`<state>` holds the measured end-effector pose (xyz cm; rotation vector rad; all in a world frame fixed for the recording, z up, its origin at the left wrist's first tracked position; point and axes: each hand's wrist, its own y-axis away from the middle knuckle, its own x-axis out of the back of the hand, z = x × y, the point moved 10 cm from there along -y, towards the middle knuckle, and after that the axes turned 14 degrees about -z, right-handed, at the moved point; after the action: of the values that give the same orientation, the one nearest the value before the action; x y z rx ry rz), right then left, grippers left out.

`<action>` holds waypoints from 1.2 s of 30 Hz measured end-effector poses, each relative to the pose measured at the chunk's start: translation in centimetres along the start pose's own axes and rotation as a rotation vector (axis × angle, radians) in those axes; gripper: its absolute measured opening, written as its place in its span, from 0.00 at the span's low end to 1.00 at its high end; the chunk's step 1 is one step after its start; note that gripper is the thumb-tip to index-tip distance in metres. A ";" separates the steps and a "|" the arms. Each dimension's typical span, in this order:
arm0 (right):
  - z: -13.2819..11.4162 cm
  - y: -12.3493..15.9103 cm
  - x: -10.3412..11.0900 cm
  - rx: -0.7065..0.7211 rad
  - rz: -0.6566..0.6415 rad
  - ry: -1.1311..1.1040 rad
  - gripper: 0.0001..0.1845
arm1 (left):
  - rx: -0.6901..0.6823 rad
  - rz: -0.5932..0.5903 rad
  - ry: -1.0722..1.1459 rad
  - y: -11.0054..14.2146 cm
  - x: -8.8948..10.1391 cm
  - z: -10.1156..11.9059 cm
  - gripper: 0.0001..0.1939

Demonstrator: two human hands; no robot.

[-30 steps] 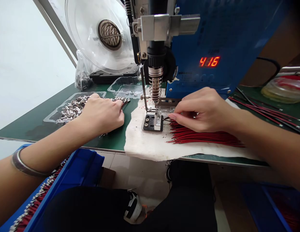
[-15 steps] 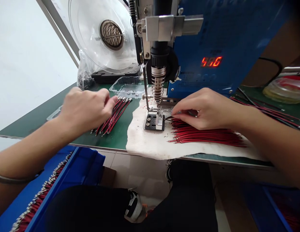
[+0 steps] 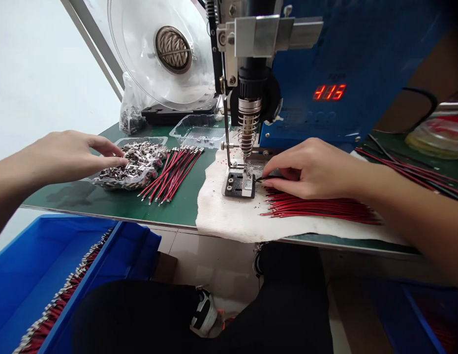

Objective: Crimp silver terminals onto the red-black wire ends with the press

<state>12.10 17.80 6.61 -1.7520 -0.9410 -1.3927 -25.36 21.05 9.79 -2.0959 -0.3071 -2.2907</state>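
Note:
At the left, my left hand (image 3: pixel 70 155) hovers over a clear plastic tray heaped with small metal connectors (image 3: pixel 140 160). Its thumb and forefinger are apart at the near side of the heap, and the other fingers are partly hidden. My right hand (image 3: pixel 312 169) pinches a thin black wire (image 3: pixel 261 180) between thumb and fingertips. The wire's end points at the small black fixture (image 3: pixel 236 185) under the soldering head (image 3: pixel 248 125). Below that hand, a bundle of red wires (image 3: pixel 320 209) lies on a ribbed white cloth (image 3: pixel 229 221).
Red and black wires with metal ends (image 3: pixel 173 174) lie between the connector tray and cloth. Behind them stands a clear plastic box (image 3: pixel 199 132). A blue machine (image 3: pixel 298 118) with red digits rises behind the fixture. Blue bins (image 3: pixel 25 275) sit below the table edge.
My left hand has moved left from beside the finished-end wires to the connector tray, its fingers opening. My right hand stays at the fixture with the black wire. The view has shifted slightly.

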 end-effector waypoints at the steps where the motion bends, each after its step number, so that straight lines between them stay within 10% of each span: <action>1: 0.0 -0.1 -0.1 -0.001 -0.009 0.009 0.11 | -0.011 0.035 0.032 0.1 0.1 -0.1 0.48; 9: 0.3 -0.3 -0.9 -0.052 -0.055 0.032 0.10 | -0.075 0.174 0.216 0.8 0.0 -0.9 0.47; 16: -0.5 -0.3 -0.4 -0.009 -0.021 -0.012 0.10 | -0.028 0.049 0.103 1.3 0.4 0.8 0.51; 24: -0.6 0.5 1.5 0.012 0.145 -0.009 0.09 | -0.083 0.267 0.341 6.2 1.4 5.9 0.25; 36: -2.5 0.2 1.3 0.098 0.272 0.012 0.10 | -0.436 0.083 1.255 7.9 -7.2 14.5 0.05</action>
<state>11.28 15.72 8.27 -1.7227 -0.7205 -1.1629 -9.18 14.74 4.86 -0.3453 0.3329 -3.1892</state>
